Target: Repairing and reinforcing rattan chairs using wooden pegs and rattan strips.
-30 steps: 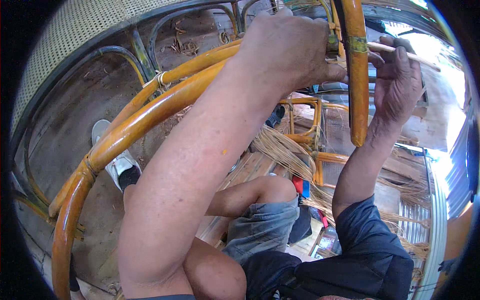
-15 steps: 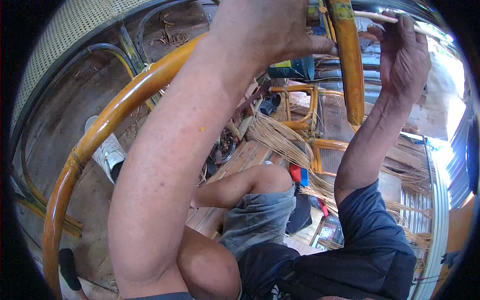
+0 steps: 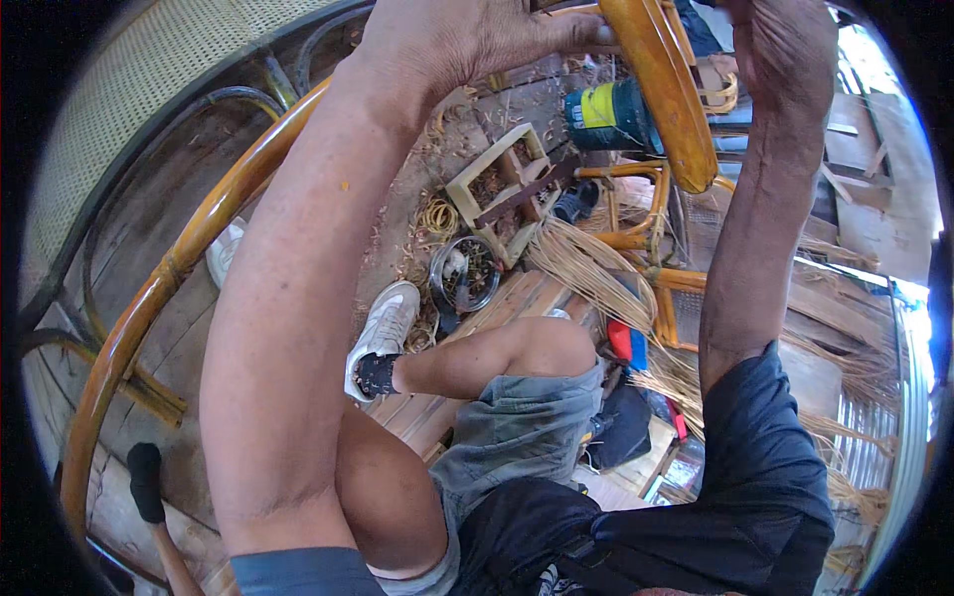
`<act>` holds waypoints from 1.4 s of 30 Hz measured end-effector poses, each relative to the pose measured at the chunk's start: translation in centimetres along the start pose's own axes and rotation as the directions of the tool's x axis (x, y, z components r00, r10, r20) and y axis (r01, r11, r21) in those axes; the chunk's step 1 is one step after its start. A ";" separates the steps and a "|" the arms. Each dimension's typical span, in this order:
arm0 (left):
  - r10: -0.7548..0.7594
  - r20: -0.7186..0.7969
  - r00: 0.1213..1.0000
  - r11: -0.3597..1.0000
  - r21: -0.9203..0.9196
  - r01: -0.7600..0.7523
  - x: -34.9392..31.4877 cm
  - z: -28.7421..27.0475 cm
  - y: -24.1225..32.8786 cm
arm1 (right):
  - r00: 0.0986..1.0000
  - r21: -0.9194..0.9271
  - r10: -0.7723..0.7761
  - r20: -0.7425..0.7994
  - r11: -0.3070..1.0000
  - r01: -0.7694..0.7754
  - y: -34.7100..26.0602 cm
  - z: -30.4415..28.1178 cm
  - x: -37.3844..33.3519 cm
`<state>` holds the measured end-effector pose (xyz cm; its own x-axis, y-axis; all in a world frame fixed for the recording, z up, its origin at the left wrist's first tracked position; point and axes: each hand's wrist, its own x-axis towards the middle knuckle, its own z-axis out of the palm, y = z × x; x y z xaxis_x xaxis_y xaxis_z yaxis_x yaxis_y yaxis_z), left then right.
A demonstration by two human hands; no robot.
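Observation:
At the top edge, my left hand [image 3: 467,42] closes on a glossy orange-brown rattan frame, its thumb lying against the thick pole [image 3: 661,94] that hangs down with a rounded end. The other fingers are hidden or out of view. To the right of that pole, my right hand [image 3: 790,55] is raised, its fingers curled and partly cut off by the top edge. What it holds cannot be made out. A long curved rattan rail [image 3: 189,238] sweeps behind my left forearm down to the lower left.
Woven cane webbing [image 3: 129,109] on dark curved poles fills the upper left. Around the floor are a green bucket [image 3: 611,117], a wooden box frame [image 3: 507,179], a round dish [image 3: 465,273], a bundle of cane strands [image 3: 596,273] and another rattan frame [image 3: 656,214]. A co-worker's foot [image 3: 146,482] shows lower left.
Both hands have moved up toward the top edge. The thin pale strip pinched in my right hand earlier no longer shows. The view now takes in more floor, including the box frame and a white shoe.

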<state>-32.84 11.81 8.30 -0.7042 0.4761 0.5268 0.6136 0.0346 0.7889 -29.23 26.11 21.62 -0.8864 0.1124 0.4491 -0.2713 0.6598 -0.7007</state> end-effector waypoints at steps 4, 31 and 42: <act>-0.151 0.086 0.985 0.981 0.136 0.138 1.2 0.8 -1.6 | 1.000 -0.049 0.001 0.031 0.999 0.000 0.2 0.1 0.1; -0.022 -0.078 0.997 0.922 0.384 0.050 -1.5 -0.9 1.4 | 0.999 0.056 0.038 0.000 0.998 -0.038 0.5 1.1 -0.2; -0.037 0.134 0.990 0.984 0.179 0.013 0.3 -0.6 -1.1 | 0.990 -0.003 0.065 0.122 0.998 -0.065 0.5 0.4 -0.3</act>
<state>-33.90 11.42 7.81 -0.6723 0.5876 0.4503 0.6587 0.1971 0.7261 -29.26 26.07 20.94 -0.9413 0.0638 0.3316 -0.2118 0.6532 -0.7270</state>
